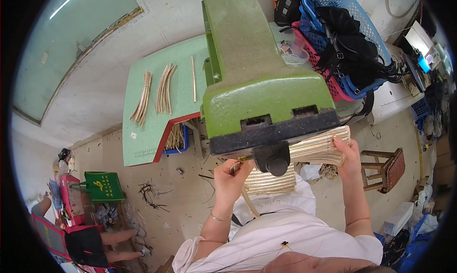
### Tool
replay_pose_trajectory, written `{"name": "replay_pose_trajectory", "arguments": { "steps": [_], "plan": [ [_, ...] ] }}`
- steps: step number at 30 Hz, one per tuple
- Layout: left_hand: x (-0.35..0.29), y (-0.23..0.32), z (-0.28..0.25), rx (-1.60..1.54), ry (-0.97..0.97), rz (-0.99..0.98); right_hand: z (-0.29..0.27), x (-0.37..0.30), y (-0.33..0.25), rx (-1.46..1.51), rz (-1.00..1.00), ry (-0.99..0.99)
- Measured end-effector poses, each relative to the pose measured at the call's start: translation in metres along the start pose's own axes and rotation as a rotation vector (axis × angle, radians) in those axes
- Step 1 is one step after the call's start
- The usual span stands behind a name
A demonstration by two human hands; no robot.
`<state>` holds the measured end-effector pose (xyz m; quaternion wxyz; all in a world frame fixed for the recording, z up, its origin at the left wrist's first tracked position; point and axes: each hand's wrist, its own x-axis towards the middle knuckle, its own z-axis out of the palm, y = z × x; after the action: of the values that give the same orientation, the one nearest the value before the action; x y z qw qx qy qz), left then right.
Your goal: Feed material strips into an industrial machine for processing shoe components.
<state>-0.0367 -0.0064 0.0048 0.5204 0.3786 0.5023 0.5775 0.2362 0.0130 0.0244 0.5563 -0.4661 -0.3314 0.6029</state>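
Note:
Close to the front of a large green machine head [266,97], my left hand [229,181] is closed in a pinch on a narrow gold strip [249,204], whose tail hangs toward my lap. The machine's black lower edge hides the working point and part of the strip. On the right, my right hand [350,158] grips the outer end of a flat row of gold strips [316,147], thumb on top. This row runs leftward behind the machine's black round knob [277,166]. More gold striped material [271,181] lies below it, over my lap.
Left of the machine, a green tabletop [162,44] carries two bundles of gold strips [164,89] and a single strip [193,80]. A blue basket [309,9] with black straps stands at the back right. A wooden stool [385,170] is on the right; another person [88,244] sits lower left.

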Motion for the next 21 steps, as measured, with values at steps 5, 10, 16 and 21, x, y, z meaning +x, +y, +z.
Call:
{"name": "replay_pose_trajectory", "arguments": {
  "steps": [5,10,16,21],
  "plan": [
    [0.0010,-0.0006,-0.0010,-0.033,-0.015,-0.002,0.0034,0.0014,-0.0001,-0.021,-0.021,0.015],
    [0.0000,-0.0019,-0.0035,-0.025,-0.009,-0.014,0.0012,0.0005,0.0030,-0.021,-0.039,0.014],
    [-0.0003,-0.0020,-0.0013,-0.021,0.014,0.027,0.0023,0.0003,0.0041,-0.020,-0.044,0.003],
    [-0.0004,-0.0066,0.0001,-0.008,0.035,0.025,-0.0045,0.0020,0.0049,-0.001,-0.041,0.006]
  ]
}}
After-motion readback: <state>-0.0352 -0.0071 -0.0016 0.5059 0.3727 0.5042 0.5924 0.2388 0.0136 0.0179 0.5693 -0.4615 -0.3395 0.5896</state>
